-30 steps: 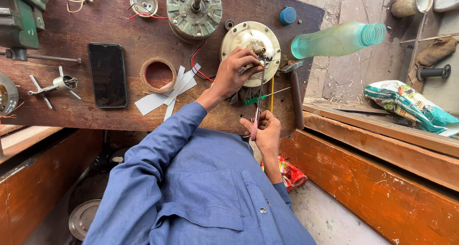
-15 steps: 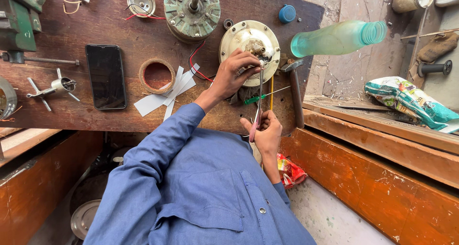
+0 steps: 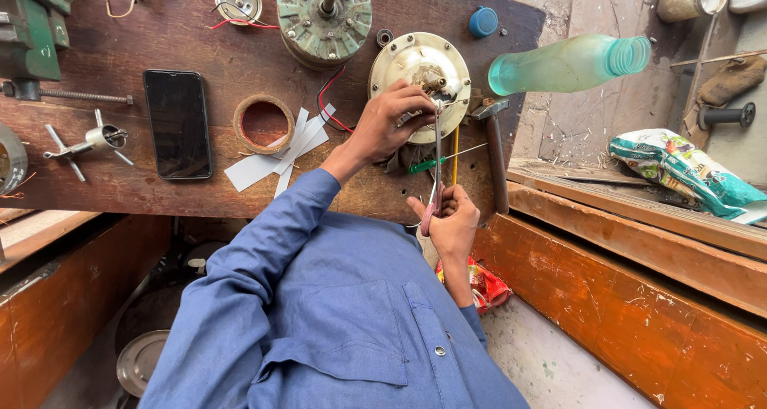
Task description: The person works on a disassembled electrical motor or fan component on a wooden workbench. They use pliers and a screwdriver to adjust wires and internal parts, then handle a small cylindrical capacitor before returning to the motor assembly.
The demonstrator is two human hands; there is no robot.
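Note:
My left hand (image 3: 389, 124) rests on a round cream metal motor cover (image 3: 415, 61) on the dark wooden bench (image 3: 200, 193), its fingers pinching something at the cover's hub. My right hand (image 3: 454, 221) is nearer my body at the bench's edge. It grips pink-handled scissors (image 3: 436, 165) whose blades point up to the cover, right beside my left fingertips. Red wire (image 3: 326, 105) runs from under the cover. My blue sleeves and shirt fill the lower view.
On the bench lie a black phone (image 3: 177, 123), a tape roll (image 3: 264, 123), white paper strips (image 3: 280, 155), a green motor (image 3: 323, 13), a hammer (image 3: 494, 149), a green screwdriver (image 3: 427, 166), a green bottle (image 3: 567, 64) and a vise (image 3: 28, 33). An orange wooden rail (image 3: 639, 297) runs at right.
Both hands stay at the motor cover with the scissors held upright. Only the view has shifted slightly.

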